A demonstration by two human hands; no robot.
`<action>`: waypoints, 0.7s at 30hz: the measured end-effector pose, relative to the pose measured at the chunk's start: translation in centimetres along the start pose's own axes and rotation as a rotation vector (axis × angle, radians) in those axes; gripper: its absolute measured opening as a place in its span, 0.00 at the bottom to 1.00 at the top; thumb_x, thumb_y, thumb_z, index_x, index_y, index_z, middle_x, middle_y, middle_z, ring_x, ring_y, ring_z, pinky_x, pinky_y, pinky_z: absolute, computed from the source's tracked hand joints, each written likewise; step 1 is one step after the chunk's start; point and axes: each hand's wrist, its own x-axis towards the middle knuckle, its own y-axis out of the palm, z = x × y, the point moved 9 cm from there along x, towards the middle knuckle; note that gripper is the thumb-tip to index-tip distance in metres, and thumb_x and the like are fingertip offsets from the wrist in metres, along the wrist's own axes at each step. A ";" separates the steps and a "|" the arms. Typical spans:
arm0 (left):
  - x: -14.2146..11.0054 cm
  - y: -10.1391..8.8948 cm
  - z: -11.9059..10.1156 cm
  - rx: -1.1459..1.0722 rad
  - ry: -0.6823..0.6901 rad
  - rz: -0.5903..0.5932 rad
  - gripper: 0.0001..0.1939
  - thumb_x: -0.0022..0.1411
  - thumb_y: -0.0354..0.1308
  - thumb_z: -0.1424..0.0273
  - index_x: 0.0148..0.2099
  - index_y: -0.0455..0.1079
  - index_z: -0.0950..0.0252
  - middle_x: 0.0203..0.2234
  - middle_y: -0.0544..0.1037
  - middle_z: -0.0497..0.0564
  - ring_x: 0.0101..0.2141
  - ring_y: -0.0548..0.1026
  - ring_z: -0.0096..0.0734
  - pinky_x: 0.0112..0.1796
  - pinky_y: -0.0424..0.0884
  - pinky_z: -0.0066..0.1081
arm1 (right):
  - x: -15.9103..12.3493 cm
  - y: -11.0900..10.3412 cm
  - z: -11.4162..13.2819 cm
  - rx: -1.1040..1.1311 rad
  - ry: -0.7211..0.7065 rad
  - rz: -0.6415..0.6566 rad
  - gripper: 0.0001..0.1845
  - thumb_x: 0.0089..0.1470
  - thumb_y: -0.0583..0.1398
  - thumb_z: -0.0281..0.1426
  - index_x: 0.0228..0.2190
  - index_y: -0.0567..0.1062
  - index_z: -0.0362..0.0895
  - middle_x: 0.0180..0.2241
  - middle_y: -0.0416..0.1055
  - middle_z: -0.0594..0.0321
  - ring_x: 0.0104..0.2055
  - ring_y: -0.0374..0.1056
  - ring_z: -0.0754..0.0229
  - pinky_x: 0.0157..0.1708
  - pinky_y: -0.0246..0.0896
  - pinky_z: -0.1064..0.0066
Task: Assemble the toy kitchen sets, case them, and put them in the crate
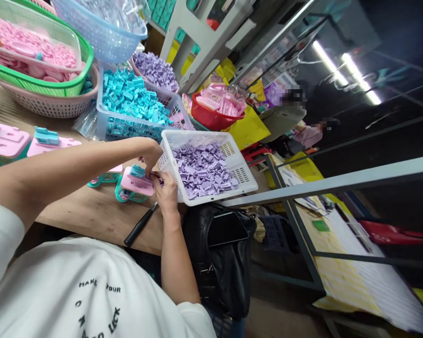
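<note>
A small toy with a pink top and teal body [137,184] stands on the wooden table, a blue piece [137,171] on its top. My left hand [151,152] reaches down to the toy's right end, fingers pinched; what they hold, if anything, is hidden. Right beside it, my right hand [167,190] is closed, with a small dark purple piece [161,181] at its fingertips. Both hands' fingertips nearly meet. Below them lies a tool with a black grip [141,226] and metal shaft; its far end is hidden by my right hand.
A white basket [216,199] of purple pieces stands right of my hands. Behind are a blue basket [127,132] of turquoise pieces and a red basket [211,120]. More pink-topped toys [7,137] line the left. A black bag [220,267] sits at the table's right edge.
</note>
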 end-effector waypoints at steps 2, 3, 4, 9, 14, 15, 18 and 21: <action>-1.6 -0.6 0.3 0.003 0.044 -0.050 0.09 0.42 0.75 0.71 0.25 0.79 0.71 0.15 0.71 0.50 0.26 0.69 0.34 0.31 0.63 0.32 | -0.5 -1.0 -0.4 0.083 0.081 -0.090 0.16 0.60 0.58 0.45 0.38 0.79 0.47 0.40 0.76 0.56 0.45 0.71 0.54 0.48 0.68 0.63; -2.7 -1.0 0.3 -0.009 0.104 -0.099 0.09 0.46 0.73 0.70 0.30 0.81 0.70 0.18 0.74 0.50 0.27 0.69 0.33 0.31 0.62 0.31 | -0.8 -1.7 -0.7 0.171 0.140 -0.153 0.19 0.60 0.57 0.48 0.40 0.78 0.48 0.39 0.75 0.57 0.42 0.71 0.55 0.44 0.69 0.64; -3.9 -1.5 0.2 -0.032 0.187 -0.171 0.11 0.51 0.71 0.70 0.37 0.83 0.70 0.22 0.77 0.50 0.27 0.70 0.31 0.31 0.62 0.29 | -1.0 -2.1 -0.9 0.286 0.203 -0.213 0.22 0.60 0.56 0.52 0.41 0.76 0.48 0.37 0.74 0.59 0.38 0.70 0.58 0.37 0.69 0.67; -11.4 -2.5 -0.5 -0.189 0.654 -0.449 0.22 0.61 0.65 0.68 0.57 0.78 0.63 0.41 0.84 0.55 0.39 0.78 0.32 0.39 0.67 0.26 | 0.4 0.9 1.9 0.868 0.362 -0.114 0.31 0.57 0.52 0.64 0.42 0.68 0.51 0.26 0.65 0.70 0.18 0.53 0.68 0.15 0.44 0.76; -14.6 -3.3 1.9 -0.158 0.655 -0.659 0.15 0.60 0.65 0.65 0.49 0.83 0.59 0.44 0.83 0.57 0.43 0.79 0.37 0.42 0.69 0.28 | 3.7 5.3 7.0 0.961 0.396 0.122 0.35 0.59 0.45 0.66 0.40 0.69 0.49 0.24 0.64 0.70 0.16 0.51 0.70 0.13 0.43 0.77; -14.8 -3.6 2.9 -0.170 0.605 -0.711 0.15 0.59 0.65 0.63 0.48 0.83 0.59 0.42 0.83 0.56 0.41 0.78 0.37 0.40 0.68 0.28 | 4.1 5.7 7.8 0.936 0.364 0.159 0.35 0.59 0.45 0.66 0.40 0.70 0.49 0.25 0.65 0.69 0.17 0.52 0.70 0.13 0.44 0.78; -14.9 -4.0 7.4 -0.324 0.380 -0.801 0.21 0.60 0.63 0.58 0.50 0.82 0.65 0.34 0.81 0.54 0.32 0.73 0.32 0.34 0.63 0.29 | 5.0 6.4 9.6 0.818 0.206 0.255 0.29 0.57 0.57 0.62 0.42 0.73 0.51 0.32 0.72 0.66 0.24 0.62 0.68 0.16 0.52 0.80; -14.3 -3.0 11.4 -0.461 0.185 -0.719 0.25 0.60 0.61 0.55 0.49 0.81 0.69 0.25 0.75 0.49 0.26 0.64 0.26 0.30 0.57 0.28 | 5.6 6.8 9.9 0.660 0.067 0.293 0.20 0.52 0.67 0.48 0.43 0.77 0.51 0.41 0.78 0.65 0.34 0.70 0.65 0.25 0.65 0.78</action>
